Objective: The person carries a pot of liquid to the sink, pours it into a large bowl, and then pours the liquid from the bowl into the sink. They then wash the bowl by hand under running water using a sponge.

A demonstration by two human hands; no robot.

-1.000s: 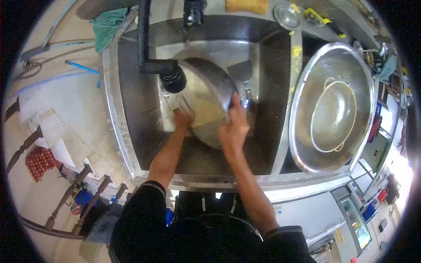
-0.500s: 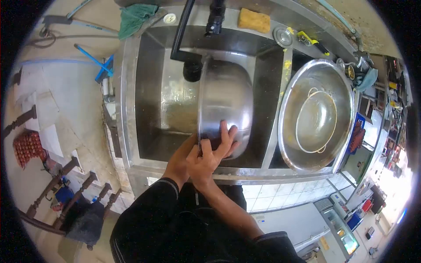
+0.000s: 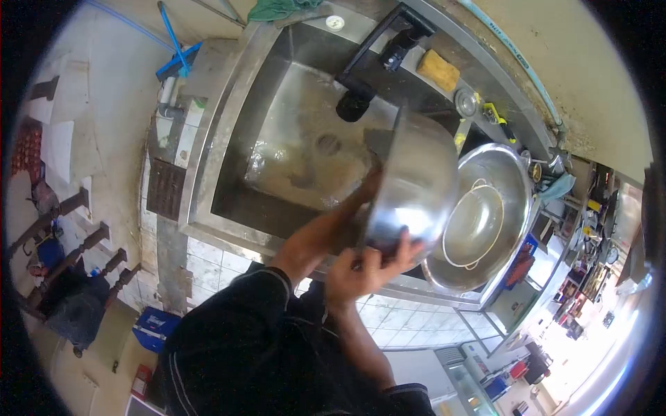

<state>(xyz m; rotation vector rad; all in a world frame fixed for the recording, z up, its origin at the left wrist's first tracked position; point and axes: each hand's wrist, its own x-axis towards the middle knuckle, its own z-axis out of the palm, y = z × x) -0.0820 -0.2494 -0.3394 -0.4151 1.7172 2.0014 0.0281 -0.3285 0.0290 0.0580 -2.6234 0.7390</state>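
Observation:
A large stainless steel bowl (image 3: 420, 177) is held tipped on its side at the right part of the sink (image 3: 277, 149), its opening facing left. My right hand (image 3: 371, 270) grips the lower rim, with fingers spread over the shiny outer wall. My left hand (image 3: 369, 186) reaches in at the bowl's open side. Its fingers are dark and mostly hidden by the rim, so whether they hold anything does not show. Above the basin, the black faucet (image 3: 355, 102) points down just left of the bowl. The wet sink floor and its drain (image 3: 327, 144) are visible.
Right of the sink stands a wide metal basin (image 3: 510, 243) with a two-handled strainer-like pan (image 3: 474, 225) inside. Along the back ledge lie a yellow sponge (image 3: 438, 70), a round metal lid (image 3: 467, 102) and a yellow-and-black brush (image 3: 498, 121). A green cloth (image 3: 281, 8) hangs at the back left corner.
The bowl has moved right, out from over the middle of the sink, and tilted. Both hands moved with it, my left hand reaching further into its open side. The camera view has turned.

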